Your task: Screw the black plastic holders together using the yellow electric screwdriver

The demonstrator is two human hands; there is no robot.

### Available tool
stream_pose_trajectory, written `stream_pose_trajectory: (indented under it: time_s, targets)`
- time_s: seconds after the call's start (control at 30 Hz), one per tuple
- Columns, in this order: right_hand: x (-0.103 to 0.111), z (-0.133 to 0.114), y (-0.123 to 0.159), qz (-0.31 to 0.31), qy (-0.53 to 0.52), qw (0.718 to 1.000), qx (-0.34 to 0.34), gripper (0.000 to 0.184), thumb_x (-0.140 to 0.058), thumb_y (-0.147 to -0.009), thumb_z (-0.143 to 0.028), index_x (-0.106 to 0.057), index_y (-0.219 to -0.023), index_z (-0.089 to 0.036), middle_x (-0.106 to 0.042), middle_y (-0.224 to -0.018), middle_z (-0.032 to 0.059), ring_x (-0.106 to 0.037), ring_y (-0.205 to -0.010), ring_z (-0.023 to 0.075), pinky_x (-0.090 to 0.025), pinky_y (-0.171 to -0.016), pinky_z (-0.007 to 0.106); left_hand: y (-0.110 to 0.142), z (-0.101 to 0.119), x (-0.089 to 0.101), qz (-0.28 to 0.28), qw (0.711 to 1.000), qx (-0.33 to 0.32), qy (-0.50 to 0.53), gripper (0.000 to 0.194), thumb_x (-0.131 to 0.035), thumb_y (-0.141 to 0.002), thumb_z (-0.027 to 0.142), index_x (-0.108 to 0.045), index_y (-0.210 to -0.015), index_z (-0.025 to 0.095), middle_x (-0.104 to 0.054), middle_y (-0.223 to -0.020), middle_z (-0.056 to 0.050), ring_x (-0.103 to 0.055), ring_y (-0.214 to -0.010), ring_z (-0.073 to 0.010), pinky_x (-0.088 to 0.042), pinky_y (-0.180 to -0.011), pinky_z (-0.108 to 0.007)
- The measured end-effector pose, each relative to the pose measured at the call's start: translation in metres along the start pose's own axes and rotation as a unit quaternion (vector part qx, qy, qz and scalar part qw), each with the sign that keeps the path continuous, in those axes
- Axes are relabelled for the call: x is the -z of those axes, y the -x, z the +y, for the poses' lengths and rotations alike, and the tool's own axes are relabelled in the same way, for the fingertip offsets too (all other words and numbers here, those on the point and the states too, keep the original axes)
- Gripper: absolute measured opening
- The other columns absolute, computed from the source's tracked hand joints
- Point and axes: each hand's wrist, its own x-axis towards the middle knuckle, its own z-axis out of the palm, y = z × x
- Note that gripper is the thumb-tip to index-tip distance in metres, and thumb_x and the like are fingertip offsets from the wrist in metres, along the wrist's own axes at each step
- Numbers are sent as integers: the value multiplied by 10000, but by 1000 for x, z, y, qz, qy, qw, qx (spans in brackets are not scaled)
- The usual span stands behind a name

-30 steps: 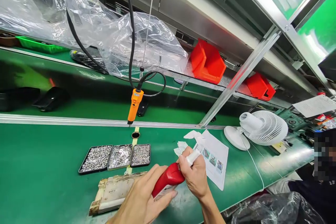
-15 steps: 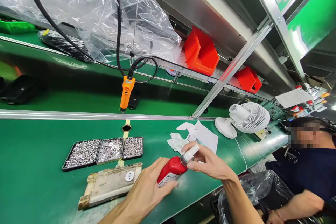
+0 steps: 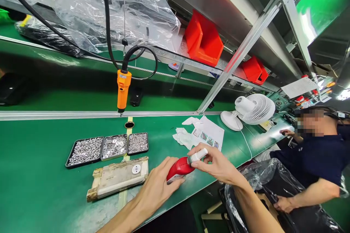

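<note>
That red bottle (image 3: 179, 169), held over the surface (image 3: 153, 196) right of the wooden block (image 3: 120, 178), looks light, firm and perhaps slick, best gripped round its body as the left fingers (image 3: 175, 184) do, while the right fingers (image 3: 195, 151) pinch its white cap (image 3: 198, 155).

Lit brightly across the green workbench (image 3: 46, 196), with pale sheen near the white pedestal fan (image 3: 255, 109). Much dimmer beneath the shelf (image 3: 188, 52). Glinting on clear plastic sheeting (image 3: 153, 11); blown out at the far ceiling light (image 3: 343, 94). Stretched toward the edges, perhaps slightly soft far right; pixelated over the co-worker's head (image 3: 314, 122).
</note>
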Motion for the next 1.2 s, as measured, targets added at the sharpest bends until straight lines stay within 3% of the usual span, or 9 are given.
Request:
stream_pose_trajectory:
  time_s: [0.17,0.37,0.47,0.6,0.8,0.93,1.03,1.13,1.2]
  targets:
    - [-7,1,5,72,20,997,16,249,-802,-848,-392,-724,-1031,-243,-676,-905,17,-599,-750,156,-432,-553,238,0,0,0,-2,1000,2,5,271,-639,-925,284,-622,-1193,244,-640,-1062,-44,-644,-910,-236,-497,-832,-335]
    - [20,-2,-9,8,-53,998,44,402,-801,-847,-363,-694,-1218,-251,-725,-1083,63,-624,-754,154,-476,-563,246,-3,-4,3,13,999,17,35,234,-643,-932,285,-634,-1163,243,-664,-1084,-54,-639,-976,-251,-495,-872,-349]
    - [24,14,-47,103,-36,992,64,478,-762,-857,-374,-633,-1292,-223,-735,-1084,59,-602,-695,127,-429,-503,214,-4,-9,4,28,998,27,53,260,-658,-925,309,-644,-1178,248,-685,-1138,-61,-650,-1025,-261,-505,-913,-355]
    - [-14,53,-121,179,23,979,100,233,-606,-916,-291,-726,-1056,-149,-711,-992,8,-628,-846,132,-491,-765,276,0,-21,-1,74,994,43,69,310,-685,-891,336,-672,-1182,229,-722,-1169,-78,-680,-1059,-286,-542,-912,-351]
    - [-72,84,-188,161,22,978,134,179,-779,-789,-214,-751,-964,-239,-646,-774,-48,-625,-756,168,-526,-802,366,1,-22,-6,131,981,87,112,341,-756,-811,360,-718,-1116,211,-755,-1170,-67,-700,-1053,-300,-568,-856,-320]
    - [-57,86,-170,167,-31,978,122,441,-734,-871,-432,-669,-1257,-228,-668,-1185,45,-649,-1032,226,-515,-910,383,-5,-22,-10,108,977,95,159,391,-765,-829,322,-697,-1201,223,-742,-1192,-57,-687,-1103,-279,-543,-962,-324]
    - [-36,87,-126,107,-86,985,101,576,-400,-1020,-631,-652,-1299,-195,-714,-1173,101,-688,-1048,234,-543,-885,361,-12,-33,-18,115,972,100,179,450,-756,-862,345,-657,-1287,232,-704,-1282,-79,-660,-1195,-292,-528,-1035,-374]
    - [-31,93,-75,-2,-145,985,92,904,-127,-960,-813,-673,-1302,-179,-749,-1149,155,-719,-1085,274,-563,-949,416,-12,-44,-25,152,981,71,97,441,-763,-873,363,-661,-1290,258,-646,-1380,-99,-551,-1355,-338,-464,-1135,-491]
    - [-38,103,-49,-56,-192,977,69,992,-434,-780,-948,-604,-1410,-201,-692,-1316,168,-665,-1225,335,-516,-1052,457,-8,-45,-21,166,986,7,14,565,-830,-817,428,-641,-1328,277,-623,-1404,-111,-482,-1407,-372,-427,-1163,-557]
